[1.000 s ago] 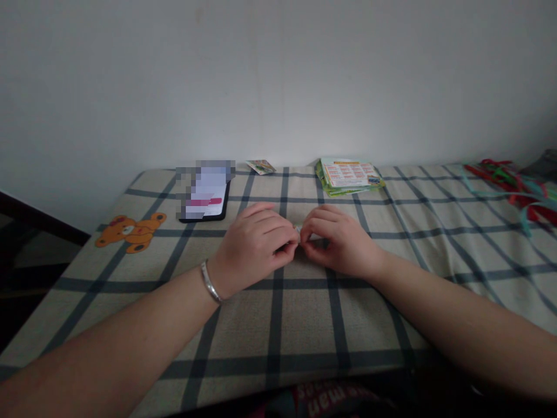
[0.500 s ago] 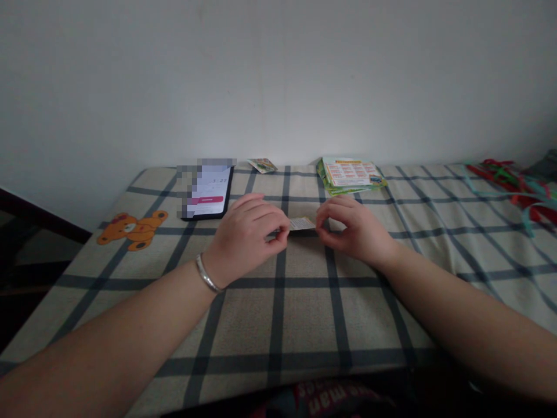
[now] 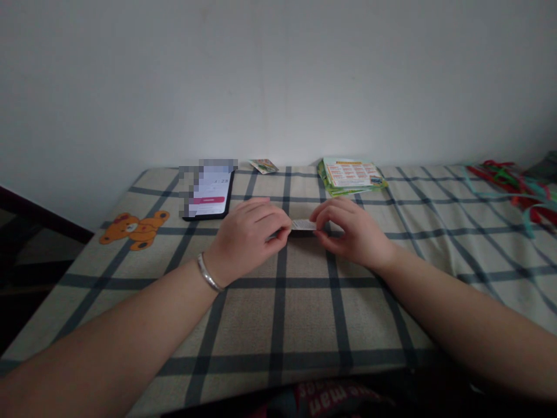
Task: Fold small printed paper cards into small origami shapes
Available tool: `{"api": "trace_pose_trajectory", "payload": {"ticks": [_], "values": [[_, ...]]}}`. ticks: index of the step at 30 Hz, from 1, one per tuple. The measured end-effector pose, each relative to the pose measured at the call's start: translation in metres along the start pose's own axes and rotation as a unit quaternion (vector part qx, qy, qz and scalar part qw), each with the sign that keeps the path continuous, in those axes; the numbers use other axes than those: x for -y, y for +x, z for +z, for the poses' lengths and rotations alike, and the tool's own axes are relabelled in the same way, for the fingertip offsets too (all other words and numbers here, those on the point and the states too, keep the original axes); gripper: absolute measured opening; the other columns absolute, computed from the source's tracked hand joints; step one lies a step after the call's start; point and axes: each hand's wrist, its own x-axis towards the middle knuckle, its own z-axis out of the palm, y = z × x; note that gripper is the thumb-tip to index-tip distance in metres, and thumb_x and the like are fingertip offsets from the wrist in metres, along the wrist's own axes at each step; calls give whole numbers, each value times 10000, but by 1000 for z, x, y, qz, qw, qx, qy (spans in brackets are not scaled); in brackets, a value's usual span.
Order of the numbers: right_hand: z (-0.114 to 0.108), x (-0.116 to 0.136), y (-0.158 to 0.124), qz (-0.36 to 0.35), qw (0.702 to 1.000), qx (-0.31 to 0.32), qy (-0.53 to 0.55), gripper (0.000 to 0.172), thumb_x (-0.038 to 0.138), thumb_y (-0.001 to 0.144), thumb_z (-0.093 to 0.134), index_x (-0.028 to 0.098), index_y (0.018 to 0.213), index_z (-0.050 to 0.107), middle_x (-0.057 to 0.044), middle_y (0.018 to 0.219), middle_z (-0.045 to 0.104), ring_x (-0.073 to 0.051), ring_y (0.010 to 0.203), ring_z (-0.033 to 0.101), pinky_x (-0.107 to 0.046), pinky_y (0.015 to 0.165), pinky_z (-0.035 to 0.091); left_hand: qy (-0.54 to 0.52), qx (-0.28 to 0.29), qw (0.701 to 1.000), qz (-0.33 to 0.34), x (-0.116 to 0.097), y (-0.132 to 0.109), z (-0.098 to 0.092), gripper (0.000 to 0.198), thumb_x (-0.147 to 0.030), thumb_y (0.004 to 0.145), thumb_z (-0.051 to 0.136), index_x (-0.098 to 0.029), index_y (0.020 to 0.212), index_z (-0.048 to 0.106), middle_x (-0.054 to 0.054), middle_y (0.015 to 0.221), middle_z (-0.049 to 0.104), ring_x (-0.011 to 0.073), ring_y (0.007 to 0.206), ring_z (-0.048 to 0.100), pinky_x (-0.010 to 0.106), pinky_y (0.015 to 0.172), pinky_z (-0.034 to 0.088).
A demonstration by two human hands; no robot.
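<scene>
A small printed paper card [image 3: 303,224] is stretched between my two hands, just above the checked cloth. My left hand [image 3: 255,227], with a silver bangle on its wrist, pinches the card's left end between thumb and fingers. At the right end, my right hand [image 3: 348,229] has its thumb and fingers closed on the edge. The fingers hide both ends of the card. Beyond the right hand lies a pile of printed cards [image 3: 352,174] with green edges. Another small folded-looking card [image 3: 263,166] lies near the wall.
A phone [image 3: 211,191] with a lit screen lies left of the hands. An orange bear cutout [image 3: 134,230] is further left on the checked cloth [image 3: 243,325]. Red, green and pale blue ribbons [image 3: 513,186] lie at the right. A white wall [image 3: 278,81] rises behind the table.
The right fingers have shifted slightly at the card's right end, and the card sits a little differently between the hands. The phone's timer digits have advanced.
</scene>
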Motion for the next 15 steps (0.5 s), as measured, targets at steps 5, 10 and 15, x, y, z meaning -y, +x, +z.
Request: {"api": "trace_pose_trajectory", "payload": {"ticks": [5, 10, 15], "values": [[1, 6, 1, -20, 999, -1, -40, 46, 189, 859, 563, 202, 816, 567, -45, 863, 662, -184, 835, 574, -317, 755, 450, 15, 4, 1000, 19, 0, -2, 0, 103, -139, 846, 535, -183, 815, 623, -5, 854, 697, 150, 824, 634, 396, 997, 469], [5, 14, 3, -35, 996, 31, -77, 133, 264, 910, 531, 188, 839, 613, -49, 833, 660, -181, 813, 565, -309, 731, 441, 42, 19, 997, 67, -8, -1, 0, 131, -144, 855, 525, -186, 854, 649, 6, 888, 702, 157, 839, 632, 415, 1030, 447], [9, 16, 4, -39, 994, 43, -88, 160, 290, 907, 547, 180, 833, 636, -42, 812, 664, -178, 803, 570, -300, 722, 430, 72, 29, 995, 61, -14, 1, 2, 151, -147, 844, 504, -166, 771, 634, 22, 786, 671, 167, 773, 616, 422, 1009, 461]]}}
